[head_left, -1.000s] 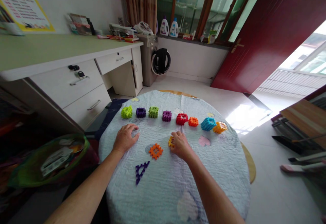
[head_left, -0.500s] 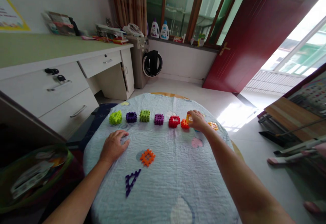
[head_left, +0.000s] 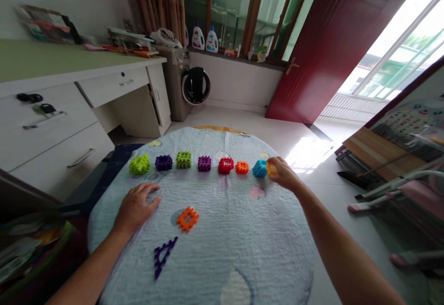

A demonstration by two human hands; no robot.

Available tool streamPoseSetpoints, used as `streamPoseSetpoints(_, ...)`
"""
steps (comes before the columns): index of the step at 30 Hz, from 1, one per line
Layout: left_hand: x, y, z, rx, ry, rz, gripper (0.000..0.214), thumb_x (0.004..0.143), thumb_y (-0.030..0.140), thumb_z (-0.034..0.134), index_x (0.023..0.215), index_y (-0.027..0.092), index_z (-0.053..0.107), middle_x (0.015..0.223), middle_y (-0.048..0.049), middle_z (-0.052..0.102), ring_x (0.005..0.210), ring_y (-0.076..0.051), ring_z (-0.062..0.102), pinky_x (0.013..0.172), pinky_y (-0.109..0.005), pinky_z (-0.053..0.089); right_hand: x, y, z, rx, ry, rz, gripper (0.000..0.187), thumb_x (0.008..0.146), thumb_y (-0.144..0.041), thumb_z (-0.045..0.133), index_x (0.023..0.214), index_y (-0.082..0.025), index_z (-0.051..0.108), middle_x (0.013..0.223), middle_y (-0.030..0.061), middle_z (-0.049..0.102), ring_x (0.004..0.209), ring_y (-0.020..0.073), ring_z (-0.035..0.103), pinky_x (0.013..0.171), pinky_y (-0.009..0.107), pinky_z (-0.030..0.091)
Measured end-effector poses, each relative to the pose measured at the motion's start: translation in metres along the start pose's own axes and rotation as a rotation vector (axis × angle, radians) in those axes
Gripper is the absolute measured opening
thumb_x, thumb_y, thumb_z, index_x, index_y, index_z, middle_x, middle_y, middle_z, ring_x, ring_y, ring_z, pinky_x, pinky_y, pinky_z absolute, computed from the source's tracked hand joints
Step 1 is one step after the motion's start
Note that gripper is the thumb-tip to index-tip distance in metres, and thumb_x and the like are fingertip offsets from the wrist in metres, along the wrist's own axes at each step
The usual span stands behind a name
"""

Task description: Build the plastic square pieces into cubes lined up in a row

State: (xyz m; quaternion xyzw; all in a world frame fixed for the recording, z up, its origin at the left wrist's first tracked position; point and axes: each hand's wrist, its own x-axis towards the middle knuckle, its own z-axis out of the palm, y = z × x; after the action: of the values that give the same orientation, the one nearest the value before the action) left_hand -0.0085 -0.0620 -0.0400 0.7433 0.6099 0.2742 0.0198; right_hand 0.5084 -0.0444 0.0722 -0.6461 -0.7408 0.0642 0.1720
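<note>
A row of toy block cubes lines the far side of the round table [head_left: 243, 259]: lime [head_left: 139, 164], purple [head_left: 163, 162], green [head_left: 183, 159], violet [head_left: 204, 163], red [head_left: 225, 165], orange [head_left: 242, 167] and blue [head_left: 259, 168]. My right hand [head_left: 283, 174] is closed on a yellow-orange block piece [head_left: 271, 168] at the row's right end, beside the blue cube. My left hand [head_left: 136, 206] lies flat on the cloth, fingers spread. A flat orange square piece [head_left: 188, 218] and a purple triangle piece [head_left: 162, 256] lie near it.
A white desk with drawers [head_left: 52, 111] stands at the left, a washing machine [head_left: 183, 88] behind it. A red door [head_left: 333, 41] is open at the back right. A wooden board [head_left: 378, 150] and pink-footed frames lie on the floor at the right.
My right hand lifted the yellow-orange piece from the middle of the table and carried it to the right end of the row. My left hand stayed put. The view swung right.
</note>
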Motion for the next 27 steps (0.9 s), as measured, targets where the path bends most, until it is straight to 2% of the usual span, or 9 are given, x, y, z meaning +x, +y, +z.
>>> streamPoseSetpoints(4, 0.001, 0.002, -0.003, 0.002, 0.000, -0.002, 0.032, 0.077, 0.045, 0.052, 0.095, 0.022, 0.065, 0.107, -0.0100, 0.069, 0.104, -0.029, 0.063, 0.097, -0.045, 0.048, 0.016, 0.053, -0.012, -0.029, -0.060, 0.090, 0.052, 0.059, -0.011, 0.062, 0.111, -0.018, 0.058, 0.106, 0.0064, 0.055, 0.093, 0.0193, 0.055, 0.086, 0.032, 0.045)
streamPoseSetpoints(7, 0.002, 0.003, -0.004, 0.004, -0.001, 0.001, 0.032, 0.077, 0.046, 0.052, 0.094, 0.022, 0.065, 0.106, -0.0105, 0.069, 0.104, -0.030, 0.063, 0.097, -0.045, 0.048, 0.026, 0.069, -0.014, -0.042, -0.127, 0.075, 0.051, 0.059, -0.009, 0.062, 0.109, -0.017, 0.058, 0.105, 0.0065, 0.055, 0.090, 0.0183, 0.055, 0.085, 0.032, 0.045)
streamPoseSetpoints(13, 0.002, -0.001, -0.001, 0.005, -0.005, -0.003, 0.031, 0.078, 0.046, 0.051, 0.095, 0.023, 0.065, 0.107, -0.0101, 0.068, 0.104, -0.029, 0.063, 0.098, -0.044, 0.048, 0.034, 0.076, -0.003, -0.027, -0.186, 0.042, 0.050, 0.056, -0.003, 0.061, 0.104, -0.017, 0.061, 0.106, 0.0066, 0.057, 0.095, 0.0195, 0.056, 0.087, 0.032, 0.046)
streamPoseSetpoints(20, 0.002, -0.003, -0.001, 0.008, -0.020, -0.001, 0.031, 0.079, 0.045, 0.051, 0.095, 0.022, 0.064, 0.107, -0.0102, 0.067, 0.104, -0.029, 0.062, 0.098, -0.045, 0.047, 0.035, 0.083, 0.001, -0.007, -0.237, 0.007, 0.053, 0.059, -0.004, 0.061, 0.111, -0.016, 0.060, 0.111, 0.0087, 0.058, 0.094, 0.0191, 0.061, 0.088, 0.031, 0.048)
streamPoseSetpoints(27, 0.002, -0.005, 0.000, 0.008, -0.011, 0.006, 0.032, 0.078, 0.046, 0.052, 0.095, 0.022, 0.065, 0.106, -0.0094, 0.068, 0.103, -0.028, 0.063, 0.098, -0.043, 0.047, 0.031, 0.090, 0.001, 0.003, -0.237, -0.012, 0.078, 0.060, -0.008, 0.065, 0.135, -0.019, 0.049, 0.131, 0.0144, 0.053, 0.114, 0.0255, 0.059, 0.100, 0.039, 0.045)
